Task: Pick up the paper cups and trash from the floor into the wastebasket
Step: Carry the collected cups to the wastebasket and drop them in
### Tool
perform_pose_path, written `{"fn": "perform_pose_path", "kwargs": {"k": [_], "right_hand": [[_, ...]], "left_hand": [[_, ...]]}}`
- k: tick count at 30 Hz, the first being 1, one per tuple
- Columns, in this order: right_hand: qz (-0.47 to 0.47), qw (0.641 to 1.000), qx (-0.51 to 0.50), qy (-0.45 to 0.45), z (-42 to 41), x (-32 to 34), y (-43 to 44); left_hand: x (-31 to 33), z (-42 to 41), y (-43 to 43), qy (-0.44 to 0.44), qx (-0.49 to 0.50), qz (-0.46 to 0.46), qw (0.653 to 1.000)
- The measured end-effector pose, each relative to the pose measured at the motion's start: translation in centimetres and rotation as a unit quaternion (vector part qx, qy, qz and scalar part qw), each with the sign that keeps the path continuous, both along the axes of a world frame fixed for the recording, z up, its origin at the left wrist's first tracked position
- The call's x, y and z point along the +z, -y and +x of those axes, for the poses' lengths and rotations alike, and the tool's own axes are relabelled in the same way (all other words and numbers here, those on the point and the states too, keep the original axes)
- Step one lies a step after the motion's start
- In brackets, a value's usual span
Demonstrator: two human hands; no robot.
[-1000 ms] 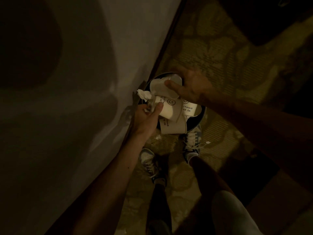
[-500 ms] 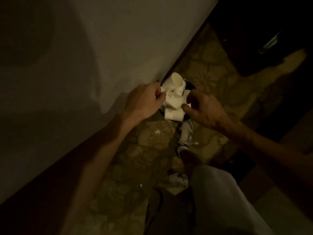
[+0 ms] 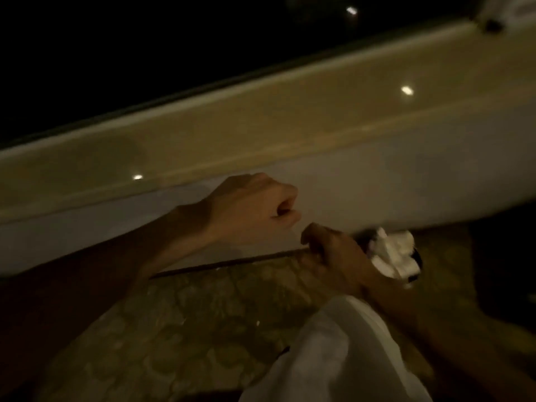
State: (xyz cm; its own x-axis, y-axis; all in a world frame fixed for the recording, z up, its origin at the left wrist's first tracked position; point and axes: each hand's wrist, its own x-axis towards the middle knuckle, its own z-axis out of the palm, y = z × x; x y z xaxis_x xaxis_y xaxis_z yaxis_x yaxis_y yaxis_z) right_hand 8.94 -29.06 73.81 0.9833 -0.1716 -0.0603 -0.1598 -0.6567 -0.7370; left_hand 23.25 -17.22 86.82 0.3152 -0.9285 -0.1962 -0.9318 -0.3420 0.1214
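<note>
Leftward first: pale wall point(image 3: 290, 126) slanting across the view, dark baseboard point(image 3: 232, 261) along its foot, patterned carpet floor point(image 3: 188, 329) below. Reaching in from the lower left, left hand point(image 3: 255, 210), raised in front of the wall, fingers curled into a loose fist, nothing visible inside it. Just right of it and a little lower, near but apart, right hand point(image 3: 333, 256), deep in shadow, fingers bent; impossible to tell whether closed on anything. Directly beyond that hand, a blurred white heap of paper cups point(image 3: 391, 253), single pieces not separable, piled in the wastebasket point(image 3: 418, 257). Only a sliver of the dark rim showing, down on the floor close against the foot of the wall. Lower right, in the foreground, white trouser leg point(image 3: 333, 358), overlapping the right forearm.
</note>
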Motion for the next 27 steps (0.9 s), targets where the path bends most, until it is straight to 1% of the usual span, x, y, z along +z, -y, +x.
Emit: {"fn": "perform_pose_path", "kwargs": {"k": [3, 6, 9, 12, 15, 16, 18, 21, 24, 27], "right_hand": [[-0.041, 0.991, 0.12, 0.034, 4.8, 4.3, -6.4], [-0.065, 0.969, 0.236, 0.044, 9.3, 8.1, -12.9], [-0.054, 0.942, 0.321, 0.079, 12.9, 11.4, -18.8], [-0.036, 0.907, 0.407, 0.1, 16.2, 14.3, -25.1], [-0.04, 0.874, 0.475, 0.094, 19.1, 15.5, -30.7], [-0.036, 0.862, 0.497, 0.093, 20.1, 15.4, -32.5], [-0.032, 0.842, 0.532, 0.082, 22.0, 14.7, -35.4], [-0.039, 0.806, 0.588, 0.055, 25.3, 13.2, -40.0], [-0.036, 0.787, 0.614, 0.038, 27.8, 11.7, -43.3], [-0.035, 0.762, 0.647, 0.011, 30.0, 10.4, -47.4]], "left_hand": [[5.6, 0.6, -11.0, 0.051, 0.11, -0.046, 0.991], [9.0, -0.3, -21.4, 0.095, 0.224, -0.075, 0.967], [10.3, -1.9, -28.9, 0.133, 0.328, -0.073, 0.932], [9.9, -3.8, -35.7, 0.124, 0.428, -0.096, 0.89], [8.6, -5.7, -41.0, 0.1, 0.516, -0.17, 0.834], [8.0, -6.1, -42.5, 0.087, 0.547, -0.195, 0.81], [6.2, -6.5, -44.7, 0.044, 0.613, -0.241, 0.751], [3.3, -5.7, -47.7, 0.01, 0.7, -0.295, 0.65], [1.5, -4.5, -49.4, -0.013, 0.741, -0.335, 0.582], [0.1, -3.4, -51.4, 0.004, 0.779, -0.357, 0.516]]}}
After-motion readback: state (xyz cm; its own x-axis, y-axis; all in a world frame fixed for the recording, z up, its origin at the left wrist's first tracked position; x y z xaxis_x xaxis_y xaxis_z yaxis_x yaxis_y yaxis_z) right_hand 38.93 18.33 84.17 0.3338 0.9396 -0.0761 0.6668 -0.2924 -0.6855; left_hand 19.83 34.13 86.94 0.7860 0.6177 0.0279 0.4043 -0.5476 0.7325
